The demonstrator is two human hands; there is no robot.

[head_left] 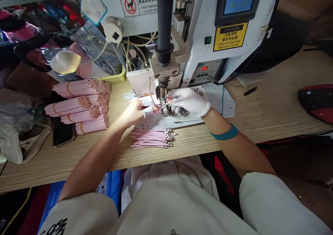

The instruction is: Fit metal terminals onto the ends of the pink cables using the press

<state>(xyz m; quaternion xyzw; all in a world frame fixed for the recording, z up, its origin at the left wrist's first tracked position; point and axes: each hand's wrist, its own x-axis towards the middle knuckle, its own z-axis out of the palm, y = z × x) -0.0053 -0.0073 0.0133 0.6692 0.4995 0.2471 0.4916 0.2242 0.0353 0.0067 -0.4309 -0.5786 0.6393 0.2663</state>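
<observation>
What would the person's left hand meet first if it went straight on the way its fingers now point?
The left hand would probably meet the small metal block below the machine tip first, though the thin curved tube lies close to that line and depth is unclear.

A dark-screened smartphone [63, 134] lies on the left of the woodgrain tabletop [265, 120], near a crumpled clear plastic bag [9, 105]. Behind are a pink bottle [22, 32] with a black handle and a yellow basket [116, 77]; at right lies a small black stick [250, 90] — and, farther out, a red-and-black object [316, 101], its kind unclear.
</observation>
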